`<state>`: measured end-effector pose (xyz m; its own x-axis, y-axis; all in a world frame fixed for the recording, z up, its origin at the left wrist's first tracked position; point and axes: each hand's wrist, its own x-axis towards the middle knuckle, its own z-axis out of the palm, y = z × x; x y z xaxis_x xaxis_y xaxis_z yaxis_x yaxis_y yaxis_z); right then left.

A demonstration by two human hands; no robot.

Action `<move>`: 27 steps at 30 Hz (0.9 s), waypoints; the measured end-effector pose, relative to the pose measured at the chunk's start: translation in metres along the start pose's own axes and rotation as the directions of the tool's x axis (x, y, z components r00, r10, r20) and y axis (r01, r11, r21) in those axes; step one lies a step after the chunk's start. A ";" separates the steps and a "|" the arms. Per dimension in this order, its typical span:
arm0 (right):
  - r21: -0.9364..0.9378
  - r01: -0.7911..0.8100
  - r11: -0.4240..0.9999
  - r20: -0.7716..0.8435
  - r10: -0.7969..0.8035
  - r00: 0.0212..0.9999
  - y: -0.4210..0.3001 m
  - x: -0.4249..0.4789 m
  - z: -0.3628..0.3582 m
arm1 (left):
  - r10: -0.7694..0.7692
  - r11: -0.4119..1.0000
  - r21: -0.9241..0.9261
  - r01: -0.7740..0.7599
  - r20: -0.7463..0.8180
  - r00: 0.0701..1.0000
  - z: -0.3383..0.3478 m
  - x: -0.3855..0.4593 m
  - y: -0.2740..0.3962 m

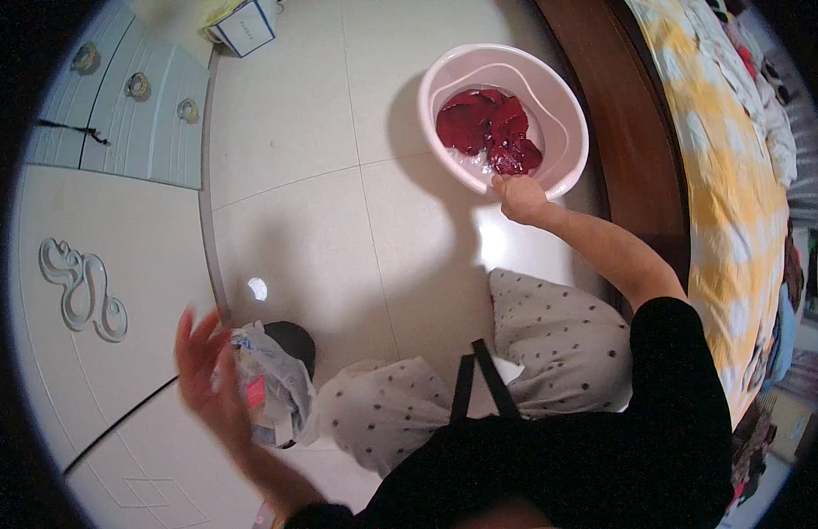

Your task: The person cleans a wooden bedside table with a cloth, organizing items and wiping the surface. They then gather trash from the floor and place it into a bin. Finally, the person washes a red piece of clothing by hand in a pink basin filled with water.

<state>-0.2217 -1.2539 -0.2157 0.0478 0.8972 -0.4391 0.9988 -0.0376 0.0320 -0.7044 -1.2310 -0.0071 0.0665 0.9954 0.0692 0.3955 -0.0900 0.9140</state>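
A pale pink plastic basin (571, 142) sits on the tiled floor, holding a dark red wet cloth (475, 125) in a little water. My right hand (523, 200) grips the basin's near rim, with its fingertips hidden from view at the edge. Off to the left, my left hand (211, 370) is raised with its fingers apart and slightly blurred. It holds nothing and appears above or beside a bin lined with a plastic bag (277, 397), in which a red scrap and other rubbish show.
A white cabinet (151, 238) with carved trim and a light blue drawer unit (144, 132) line the left. On the right, a dark wooden bed frame (620, 119) runs close beside the basin, under a yellow-and-white checked sheet (720, 198). A white box (244, 28) stands at the far wall.
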 end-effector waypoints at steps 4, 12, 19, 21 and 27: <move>-0.056 0.023 0.998 0.074 -0.019 0.997 -0.027 -0.040 0.018 | 0.137 0.781 -0.619 0.086 0.304 0.943 0.187 0.036 0.026; -0.024 -0.089 0.996 -0.004 0.089 0.996 -0.098 -0.118 0.057 | 0.111 0.943 -0.332 0.027 0.389 0.914 0.338 0.016 -0.099; -0.035 0.111 0.993 0.130 -0.105 0.986 -0.118 -0.172 0.078 | 0.120 0.973 0.081 -0.215 0.621 0.775 0.311 0.003 -0.136; 0.018 0.173 0.985 0.186 -0.174 0.967 -0.117 -0.180 0.084 | 0.147 0.897 0.202 -0.393 0.702 0.697 0.303 -0.012 -0.134; 0.083 0.224 0.971 0.265 -0.238 0.934 -0.136 -0.223 0.101 | -0.078 0.760 0.351 -0.547 0.884 0.460 0.344 -0.068 -0.140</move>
<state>-0.3666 -1.4933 -0.2132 -0.1902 0.7306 -0.6558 0.9815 0.1278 -0.1422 -0.4494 -1.2972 -0.2769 0.8100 0.4353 -0.3930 0.5861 -0.6242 0.5165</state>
